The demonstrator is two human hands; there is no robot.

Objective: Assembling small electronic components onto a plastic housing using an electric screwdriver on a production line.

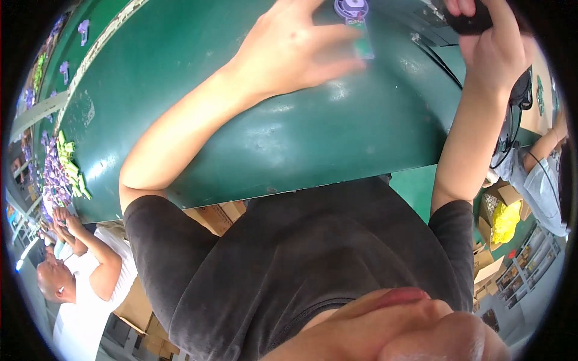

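My left hand is over the green table, fingers stretched out and apart, their tips smeared by motion. Right beside those fingertips lies a small green circuit board. It meets a round purple plastic part at the top edge of the view. Whether the fingertips touch the board I cannot tell. At the upper right my right hand is raised, with its fingers curled round a black object. The picture's dark rim cuts that object off, so its kind does not show.
Black cables run across the table near my right forearm. Purple and lime-green plastic parts are heaped at the left, beside a co-worker in white. A carton with a yellow bag stands below right, near another person's arm.
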